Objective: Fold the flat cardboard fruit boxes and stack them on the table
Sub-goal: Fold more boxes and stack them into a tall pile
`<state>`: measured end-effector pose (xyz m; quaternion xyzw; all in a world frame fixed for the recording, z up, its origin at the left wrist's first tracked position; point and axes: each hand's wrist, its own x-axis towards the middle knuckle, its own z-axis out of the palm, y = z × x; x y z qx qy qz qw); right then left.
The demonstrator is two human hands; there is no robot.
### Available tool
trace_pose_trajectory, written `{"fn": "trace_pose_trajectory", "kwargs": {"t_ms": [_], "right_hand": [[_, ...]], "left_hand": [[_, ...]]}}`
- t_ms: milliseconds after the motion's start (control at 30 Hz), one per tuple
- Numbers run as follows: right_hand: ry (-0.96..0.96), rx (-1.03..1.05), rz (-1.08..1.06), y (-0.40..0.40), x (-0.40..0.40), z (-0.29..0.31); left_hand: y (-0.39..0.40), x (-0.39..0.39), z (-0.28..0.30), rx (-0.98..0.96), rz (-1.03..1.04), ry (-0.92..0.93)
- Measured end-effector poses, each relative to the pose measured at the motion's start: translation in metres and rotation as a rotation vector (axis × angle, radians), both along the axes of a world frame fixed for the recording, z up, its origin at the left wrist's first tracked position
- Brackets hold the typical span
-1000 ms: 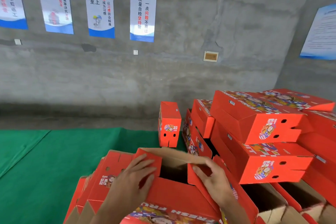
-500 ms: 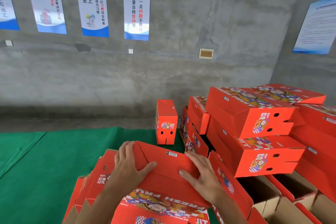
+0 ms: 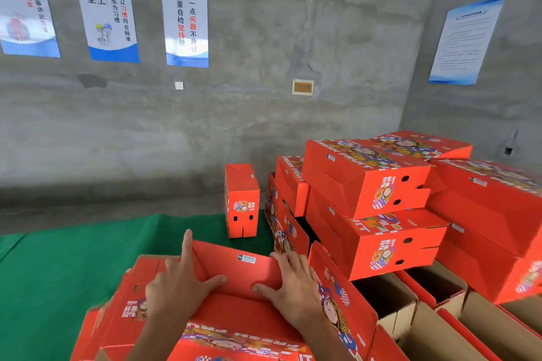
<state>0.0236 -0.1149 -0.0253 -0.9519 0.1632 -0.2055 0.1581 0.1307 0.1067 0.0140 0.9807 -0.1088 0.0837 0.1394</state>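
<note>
Red box (image 3: pixel 234 272) lettered "FRESH FRUIT" (cartoon print), left hand (image 3: pixel 176 287) and right hand (image 3: pixel 290 287) pressing spread fingers flat on its flap, folded stack (image 3: pixel 375 193) at 2 o'clock.

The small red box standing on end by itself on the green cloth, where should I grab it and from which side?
Probably take the small upright box across its two narrow side walls, high up, coming from above and from the left. It stands tall and apart on the green cloth, with open cloth to its left, while the stacked boxes crowd its right side, leaving fingers little room there.
</note>
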Motion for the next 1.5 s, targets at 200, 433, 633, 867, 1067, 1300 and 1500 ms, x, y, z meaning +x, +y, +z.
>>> {"fn": "trace_pose_trajectory", "kwargs": {"t_ms": [200, 433, 633, 867, 1067, 1300, 1500], "right_hand": [[-0.440, 0.929, -0.201, 0.012, -0.020, 0.001], [0.034, 1.569, -0.491, 0.006, -0.047, -0.015], [0.085, 1.546, -0.340, 0.000, -0.057, -0.022], [-0.001, 1.521, -0.098, -0.012, -0.060, 0.000], [-0.335, 1.205, 0.112, -0.018, -0.093, 0.091], [-0.762, 0.841, 0.123, -0.034, -0.194, 0.154], [-0.943, 0.832, 0.009, -0.063, -0.258, 0.148]], "left_hand": [[0.009, -0.006, -0.033, -0.260, -0.007, -0.086], [0.011, -0.014, -0.038, -0.370, 0.079, -0.021], [0.018, -0.017, -0.030, -0.439, 0.042, -0.067], [0.035, -0.033, 0.036, -0.495, 0.062, -0.297], [0.025, -0.058, 0.104, -0.850, -0.089, -0.511], [-0.075, -0.102, 0.143, -1.218, -0.340, -0.475], [-0.189, -0.187, 0.142, -1.200, -0.519, -0.255]]}}
